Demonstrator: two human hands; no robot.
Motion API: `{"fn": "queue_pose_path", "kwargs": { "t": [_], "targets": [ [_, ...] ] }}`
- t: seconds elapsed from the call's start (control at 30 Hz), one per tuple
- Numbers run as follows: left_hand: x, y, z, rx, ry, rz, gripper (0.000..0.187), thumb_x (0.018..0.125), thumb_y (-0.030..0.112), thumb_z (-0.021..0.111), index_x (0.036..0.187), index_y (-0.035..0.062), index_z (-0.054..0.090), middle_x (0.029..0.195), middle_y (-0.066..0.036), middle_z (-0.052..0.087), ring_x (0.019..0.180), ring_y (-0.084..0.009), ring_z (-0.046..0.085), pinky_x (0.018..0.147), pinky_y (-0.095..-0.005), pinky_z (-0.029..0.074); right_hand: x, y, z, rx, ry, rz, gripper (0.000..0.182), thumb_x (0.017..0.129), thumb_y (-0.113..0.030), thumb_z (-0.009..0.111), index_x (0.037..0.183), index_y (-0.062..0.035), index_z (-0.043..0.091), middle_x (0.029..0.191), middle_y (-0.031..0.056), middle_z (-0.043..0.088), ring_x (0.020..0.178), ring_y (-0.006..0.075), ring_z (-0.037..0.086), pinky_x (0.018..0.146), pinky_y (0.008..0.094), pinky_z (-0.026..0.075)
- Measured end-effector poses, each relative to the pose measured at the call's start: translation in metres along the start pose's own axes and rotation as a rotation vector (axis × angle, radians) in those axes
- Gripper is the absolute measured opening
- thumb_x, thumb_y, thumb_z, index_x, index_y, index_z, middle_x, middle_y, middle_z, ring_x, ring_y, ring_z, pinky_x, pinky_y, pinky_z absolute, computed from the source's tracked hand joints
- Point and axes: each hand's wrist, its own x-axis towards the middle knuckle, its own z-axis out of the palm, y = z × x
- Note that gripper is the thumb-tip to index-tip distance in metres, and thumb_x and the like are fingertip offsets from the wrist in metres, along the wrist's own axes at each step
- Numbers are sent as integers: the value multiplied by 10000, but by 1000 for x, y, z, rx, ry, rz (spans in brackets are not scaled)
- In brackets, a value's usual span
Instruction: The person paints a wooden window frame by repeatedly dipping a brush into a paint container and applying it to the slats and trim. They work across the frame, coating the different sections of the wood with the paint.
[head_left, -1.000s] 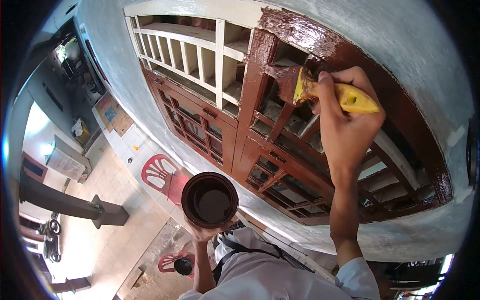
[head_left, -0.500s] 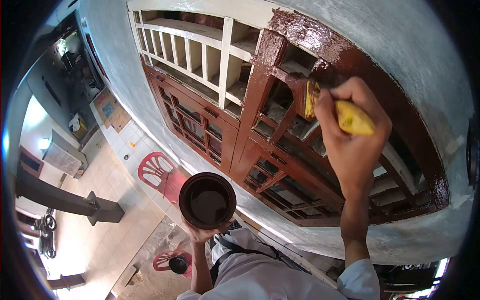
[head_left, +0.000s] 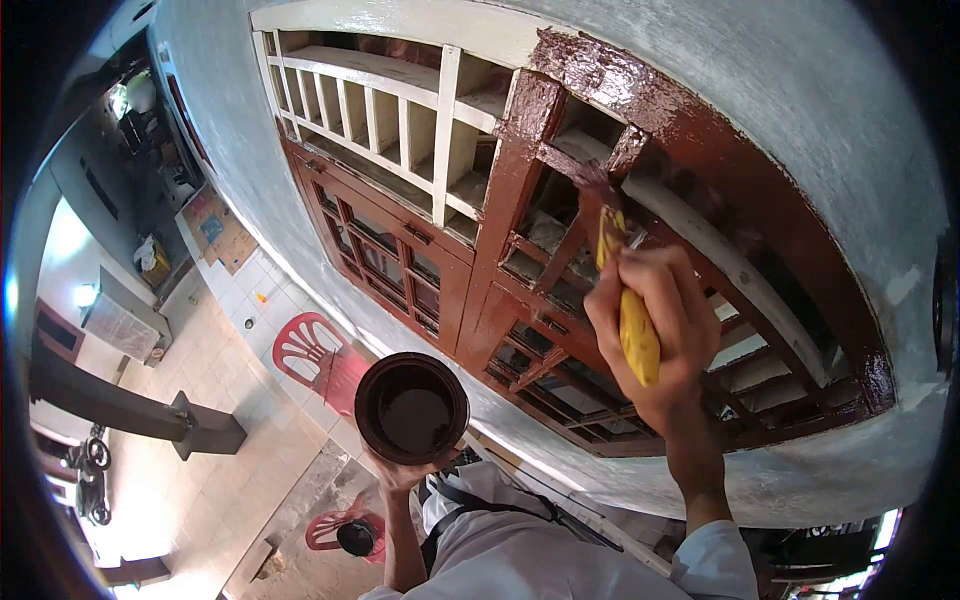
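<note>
A paintbrush (head_left: 636, 330) with a yellow handle is gripped in my right hand (head_left: 668, 325). Its bristles, coated in brown, meet a wooden bar of the upper window frame (head_left: 515, 165). Wet brown paint shines on the frame's top and middle bars, while the vent slats (head_left: 408, 135) at the left are cream-white. My left hand (head_left: 400, 470) holds up a round dark pot (head_left: 412, 408) from below, with dark liquid paint inside. Most of the left fingers are hidden behind the pot.
Grey-blue wall (head_left: 800, 60) surrounds the window. Below stand a red plastic chair (head_left: 318, 350) and another red chair (head_left: 325, 528) bearing a dark bucket (head_left: 356, 537). A dark beam (head_left: 110, 395) crosses the left side over a tiled floor (head_left: 190, 345).
My right hand has shifted down and left, and the brush has turned so its bristles point up and left. The left hand still holds the pot, almost unmoved.
</note>
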Motion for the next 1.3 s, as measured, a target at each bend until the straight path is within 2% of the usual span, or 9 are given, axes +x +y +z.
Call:
{"fn": "queue_pose_path", "kwargs": {
  "t": [0.23,0.47,0.53,0.67,0.73,0.8,0.93,1.17,1.3],
  "targets": [
    [-12,-26,-7,174,-43,99,1139,430,366,954,1305,-56,359,1197,-144,553,1048,-258,592,893,-383,507,-14,-16,-14,-99,112,-55,155,732,88,675,847,23,594,791,132,626,669,223,653,587,291,561],
    [-10,-23,3,65,7,43,932,445,346,938,1236,71,529,1187,-78,606,1049,-246,603,913,-392,495,-6,-1,15,-49,96,-102,177,707,98,691,840,33,592,761,133,625,652,220,644,547,295,526],
    [-7,-23,3,341,23,331,924,442,319,942,1229,60,534,1175,-79,614,1037,-242,609,910,-387,501,-6,-5,7,-17,160,10,173,713,99,690,826,29,580,757,126,614,645,216,633,552,302,510],
    [6,8,10,-126,5,-34,908,441,255,948,1220,37,535,1145,-78,629,1010,-229,620,904,-377,512,-11,-11,-3,-77,225,3,157,719,97,676,822,32,575,761,132,616,629,216,630,538,304,507],
    [-4,-23,2,413,-106,329,1151,444,427,932,1321,-19,336,1279,-133,485,1102,-271,561,954,-411,470,-9,-11,4,-18,274,-78,156,713,96,674,823,34,581,755,133,615,620,215,631,523,306,505],
    [-14,-46,1,456,-145,330,1277,445,506,927,1370,-46,241,1341,-160,416,1147,-292,532,979,-430,448,-3,-8,13,-22,204,-148,180,685,102,681,832,39,598,764,134,620,618,217,640,515,316,507],
    [-8,-29,1,-47,-143,-136,1255,448,500,927,1361,-42,259,1326,-157,426,1144,-294,530,975,-432,446,-9,-3,15,-64,141,-37,171,713,94,687,853,42,603,792,140,624,647,222,646,548,308,515],
    [3,-12,5,-43,-6,6,830,442,233,953,1156,26,584,1109,-82,647,977,-221,635,878,-371,529,-14,-17,-1,-82,228,24,141,761,98,657,875,38,600,793,151,614,680,233,655,589,296,547],
    [6,-9,6,275,23,356,846,455,273,948,1172,27,571,1112,-84,645,975,-232,637,873,-374,530,-10,-16,14,-85,207,-63,138,758,84,666,871,45,598,808,154,611,700,243,663,600,291,554]
  ]
}}
